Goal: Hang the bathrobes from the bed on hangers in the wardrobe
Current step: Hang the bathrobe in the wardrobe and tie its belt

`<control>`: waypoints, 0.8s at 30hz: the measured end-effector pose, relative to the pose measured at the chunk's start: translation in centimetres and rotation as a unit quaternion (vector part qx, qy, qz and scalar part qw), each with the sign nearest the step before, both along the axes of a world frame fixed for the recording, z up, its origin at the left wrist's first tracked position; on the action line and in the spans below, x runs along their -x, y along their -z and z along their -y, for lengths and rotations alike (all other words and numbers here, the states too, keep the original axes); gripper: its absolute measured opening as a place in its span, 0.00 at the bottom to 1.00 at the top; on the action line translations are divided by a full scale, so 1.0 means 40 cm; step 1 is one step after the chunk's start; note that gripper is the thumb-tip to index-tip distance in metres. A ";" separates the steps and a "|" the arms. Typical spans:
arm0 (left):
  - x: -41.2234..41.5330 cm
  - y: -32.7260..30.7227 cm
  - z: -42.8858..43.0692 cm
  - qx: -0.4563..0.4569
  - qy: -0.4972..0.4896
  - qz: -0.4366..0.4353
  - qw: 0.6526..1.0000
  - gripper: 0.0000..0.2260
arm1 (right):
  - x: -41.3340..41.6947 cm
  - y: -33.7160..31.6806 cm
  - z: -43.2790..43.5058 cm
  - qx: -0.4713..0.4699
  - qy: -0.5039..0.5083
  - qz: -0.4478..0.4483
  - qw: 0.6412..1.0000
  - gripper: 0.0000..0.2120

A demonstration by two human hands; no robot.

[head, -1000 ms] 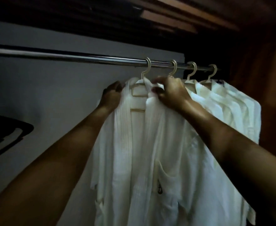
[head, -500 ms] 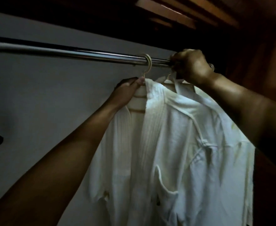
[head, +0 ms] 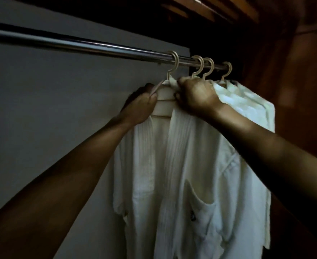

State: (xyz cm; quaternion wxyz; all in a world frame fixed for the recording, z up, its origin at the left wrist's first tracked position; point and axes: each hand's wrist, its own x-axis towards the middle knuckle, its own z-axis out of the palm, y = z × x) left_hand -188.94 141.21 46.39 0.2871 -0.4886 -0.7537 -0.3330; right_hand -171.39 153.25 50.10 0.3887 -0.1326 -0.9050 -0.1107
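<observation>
Head view: the front robe (head: 182, 165) hung from its hanger (head: 174, 61) on the rod (head: 79, 43), toward the rod's right end. Its long axis ran straight down, its open front faced the camera, and a pocket (head: 202, 212) showed low on it. 4 hooks sat on the rod; the 3 to the right carried more robes (head: 247, 103), packed close behind the front one.

Both arms reached up and forward from the lower corners. The left hand (head: 140, 107) had its fingers curled round the robe's left shoulder at the hanger's arm. The right hand (head: 197, 96), knuckles toward the camera, pinched the right collar just beside the hanger's neck.

The wardrobe was dim. A plain grey back panel (head: 41, 118) stood behind the rod, a brown wooden side wall (head: 303, 81) rose at the right, and wooden slats (head: 219, 8) ran across the top.
</observation>
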 end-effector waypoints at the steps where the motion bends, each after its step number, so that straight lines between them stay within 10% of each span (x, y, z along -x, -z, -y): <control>1: 0.004 -0.010 0.011 0.035 -0.015 0.000 0.999 0.14 | -0.002 0.004 -0.005 -0.001 0.004 -0.004 1.000 0.12; 4: 0.009 -0.052 0.057 0.127 -0.098 0.012 0.987 0.15 | -0.008 -0.014 -0.011 0.019 -0.003 0.001 1.000 0.10; 7: 0.007 -0.061 0.077 0.018 -0.191 0.042 0.981 0.11 | 0.003 -0.010 -0.012 0.013 -0.006 -0.006 1.000 0.10; 10: -0.045 -0.033 0.062 -0.155 -0.087 0.151 0.972 0.09 | 0.016 0.004 -0.004 0.024 -0.019 -0.025 0.999 0.10; 16: -0.053 0.010 0.102 -0.138 0.195 0.382 0.893 0.05 | 0.004 -0.016 -0.028 0.050 -0.034 0.010 0.998 0.10; 19: 0.039 0.025 0.162 -0.246 0.023 0.253 0.936 0.09 | 0.014 -0.007 -0.031 0.061 -0.061 -0.006 0.996 0.09; 21: 0.072 0.073 0.194 -0.180 -0.045 0.214 0.959 0.17 | 0.018 -0.001 -0.034 0.059 -0.067 -0.012 0.996 0.09; 24: 0.107 0.174 0.227 -0.017 0.029 0.388 0.921 0.25 | 0.016 -0.001 -0.040 0.054 -0.060 -0.012 0.997 0.08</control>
